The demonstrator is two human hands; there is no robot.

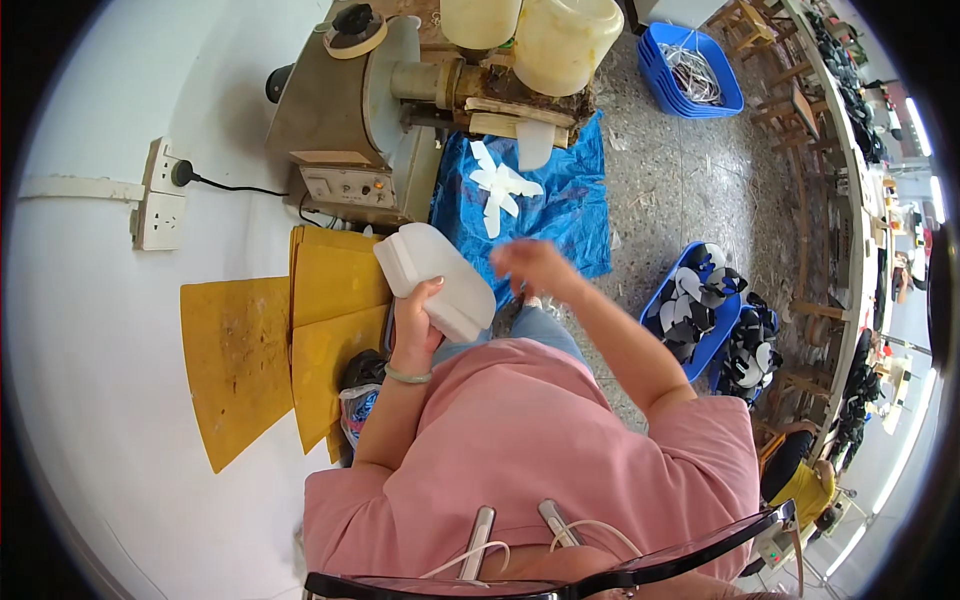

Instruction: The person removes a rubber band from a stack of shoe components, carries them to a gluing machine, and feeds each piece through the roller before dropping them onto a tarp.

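My left hand (417, 318) grips a thick stack of white, rounded flat pieces (440, 278), its thumb lying over the near side of the stack. To the right of it, my right hand (535, 267) is in the air over the edge of a blue plastic sheet (585, 215). Its fingers are smeared by motion, so whether they hold anything is unclear. Ahead stands a grey machine with a roller (420, 85), and one white flat piece (534, 145) hangs from its front edge. Several white pieces (497, 185) lie overlapping on the blue sheet below.
Two cloudy plastic containers (567, 45) sit atop the machine. Yellow-brown boards (235, 350) lean at the left wall, near a wall socket (160, 205) with a black cord. Blue baskets (690, 70) hold white strips; another blue basket (695, 300) holds black and white pieces.
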